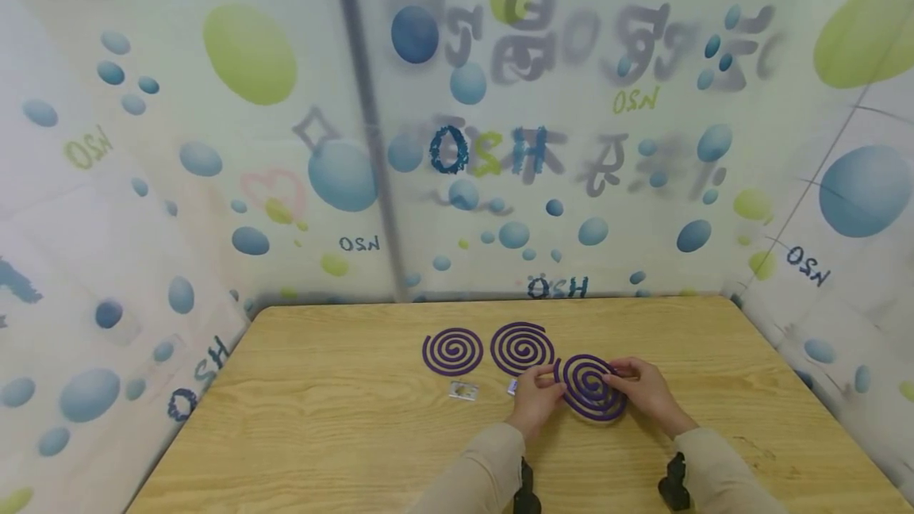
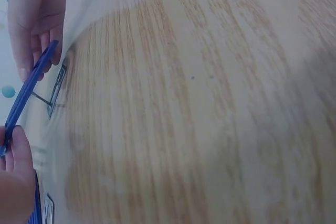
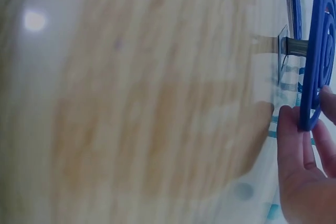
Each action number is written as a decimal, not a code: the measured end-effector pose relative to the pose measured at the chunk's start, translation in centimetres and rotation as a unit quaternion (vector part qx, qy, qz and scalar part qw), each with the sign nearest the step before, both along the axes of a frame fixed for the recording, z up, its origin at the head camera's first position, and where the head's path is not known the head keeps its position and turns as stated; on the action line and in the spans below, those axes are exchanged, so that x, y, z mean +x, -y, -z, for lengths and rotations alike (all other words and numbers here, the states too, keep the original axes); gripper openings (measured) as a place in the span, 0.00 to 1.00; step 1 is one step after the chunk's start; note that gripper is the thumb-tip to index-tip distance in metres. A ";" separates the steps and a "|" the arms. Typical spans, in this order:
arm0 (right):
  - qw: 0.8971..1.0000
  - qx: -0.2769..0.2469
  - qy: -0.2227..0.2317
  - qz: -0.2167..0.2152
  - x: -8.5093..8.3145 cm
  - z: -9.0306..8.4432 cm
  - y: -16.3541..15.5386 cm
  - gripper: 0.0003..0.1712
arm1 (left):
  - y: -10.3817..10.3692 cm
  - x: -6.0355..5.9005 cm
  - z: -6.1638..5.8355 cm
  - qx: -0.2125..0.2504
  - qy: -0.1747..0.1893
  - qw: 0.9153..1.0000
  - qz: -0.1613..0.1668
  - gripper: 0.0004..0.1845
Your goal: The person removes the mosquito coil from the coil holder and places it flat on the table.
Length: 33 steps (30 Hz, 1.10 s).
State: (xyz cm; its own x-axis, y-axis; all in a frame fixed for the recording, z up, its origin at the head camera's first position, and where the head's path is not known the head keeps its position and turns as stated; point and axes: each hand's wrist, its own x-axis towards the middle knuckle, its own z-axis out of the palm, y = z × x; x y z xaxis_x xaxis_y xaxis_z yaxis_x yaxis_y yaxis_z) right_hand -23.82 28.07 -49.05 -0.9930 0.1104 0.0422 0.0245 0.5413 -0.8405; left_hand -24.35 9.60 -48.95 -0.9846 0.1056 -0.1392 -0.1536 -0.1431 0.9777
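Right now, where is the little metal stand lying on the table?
In the head view the metal stand lies flat on the wooden table, just in front of the leftmost purple coil and left of the person's left hand.

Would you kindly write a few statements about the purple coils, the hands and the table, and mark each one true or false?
1. Both hands hold one purple coil. True: the left hand and right hand grip its opposite edges.
2. Four coils lie flat on the wooden table. False: two do, a left coil and a middle coil.
3. A small metal stand lies in front of the left coil. True.
4. The held coil is snapped in half. False: it looks whole.
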 end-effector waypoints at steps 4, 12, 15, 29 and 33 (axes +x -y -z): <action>1.000 -0.004 -0.008 -0.007 0.0 0.0 -0.1 0.19 | 0.1 0.0 0.0 -0.007 -0.008 1.000 -0.011 0.18; 1.000 -0.014 -0.005 -0.012 0.2 -0.1 -0.1 0.16 | 0.3 -0.4 0.1 -0.034 -0.018 0.999 -0.024 0.17; 1.000 -0.021 -0.002 -0.014 0.2 -0.1 -0.3 0.15 | 0.2 -0.4 0.2 -0.036 -0.024 0.999 -0.025 0.17; 1.000 -0.021 0.022 -0.006 0.3 -1.6 -0.5 0.16 | 0.1 0.0 0.1 -0.049 -0.044 0.997 -0.037 0.16; 0.999 -0.043 0.026 -0.005 0.3 -1.8 -0.6 0.18 | 0.2 -0.2 -0.1 -0.050 -0.037 0.997 -0.041 0.17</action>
State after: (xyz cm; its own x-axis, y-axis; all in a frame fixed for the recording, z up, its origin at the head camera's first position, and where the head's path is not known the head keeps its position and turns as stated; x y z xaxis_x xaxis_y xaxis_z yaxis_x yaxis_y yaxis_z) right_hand -23.55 28.66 -47.24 -0.9947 0.1011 -0.0178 0.0633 0.4680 -0.8815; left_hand -24.57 9.44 -48.88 -0.9973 0.0129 -0.0721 -0.0727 -0.0535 0.9959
